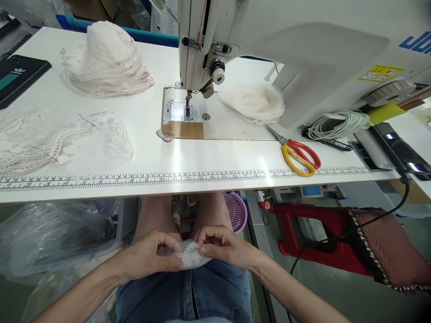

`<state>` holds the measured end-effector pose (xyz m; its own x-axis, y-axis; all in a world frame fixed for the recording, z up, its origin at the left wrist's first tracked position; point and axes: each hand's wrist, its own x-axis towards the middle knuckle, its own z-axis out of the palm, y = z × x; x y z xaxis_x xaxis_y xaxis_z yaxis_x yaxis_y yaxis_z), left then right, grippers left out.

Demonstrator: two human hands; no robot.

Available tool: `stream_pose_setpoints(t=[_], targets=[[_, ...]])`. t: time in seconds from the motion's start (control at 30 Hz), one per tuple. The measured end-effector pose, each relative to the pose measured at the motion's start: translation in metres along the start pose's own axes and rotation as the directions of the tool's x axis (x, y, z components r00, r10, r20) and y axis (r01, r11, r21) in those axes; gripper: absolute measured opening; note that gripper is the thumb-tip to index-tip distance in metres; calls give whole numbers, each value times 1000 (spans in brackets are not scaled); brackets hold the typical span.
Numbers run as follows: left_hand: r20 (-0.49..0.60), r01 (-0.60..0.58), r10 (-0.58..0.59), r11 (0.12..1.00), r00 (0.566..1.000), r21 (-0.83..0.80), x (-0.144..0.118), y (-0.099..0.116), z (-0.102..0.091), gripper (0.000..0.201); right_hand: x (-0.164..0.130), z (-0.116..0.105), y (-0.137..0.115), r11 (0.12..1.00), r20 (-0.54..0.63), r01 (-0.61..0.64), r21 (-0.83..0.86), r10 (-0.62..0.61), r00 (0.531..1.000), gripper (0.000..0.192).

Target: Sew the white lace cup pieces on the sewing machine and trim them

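Beyond handheld lace (191, 256), numbered ruler (202, 176)

floor (323, 294): grey-green | furniture: white table (151, 139), red stool (332, 258) with reddish-brown cushion (387, 246) | light: glare on table

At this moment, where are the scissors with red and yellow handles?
In the head view, the scissors lie on the white table right of the needle, tip beside the cream fabric, yellow handle reaching the ruler.
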<state>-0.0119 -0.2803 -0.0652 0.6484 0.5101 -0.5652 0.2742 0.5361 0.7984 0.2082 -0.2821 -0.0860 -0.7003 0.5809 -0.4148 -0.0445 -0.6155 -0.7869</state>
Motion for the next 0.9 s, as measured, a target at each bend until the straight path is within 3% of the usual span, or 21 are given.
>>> stream_pose_setpoints(t=[0.4,0.63,0.9], targets=[[-58,14,-19,995,998,-96,-1,-1,2,21,2,1,0,1000,14,1,1,-1,1000,34],[-49,14,-17,998,999,-65,-2,-3,2,16,5,0,0,999,80,-11,-44,15,997,33],[-33,-8,8,1000,999,-14,-4,-7,-4,19,7,4,-2,996,65,2,-87,4,998,32]])
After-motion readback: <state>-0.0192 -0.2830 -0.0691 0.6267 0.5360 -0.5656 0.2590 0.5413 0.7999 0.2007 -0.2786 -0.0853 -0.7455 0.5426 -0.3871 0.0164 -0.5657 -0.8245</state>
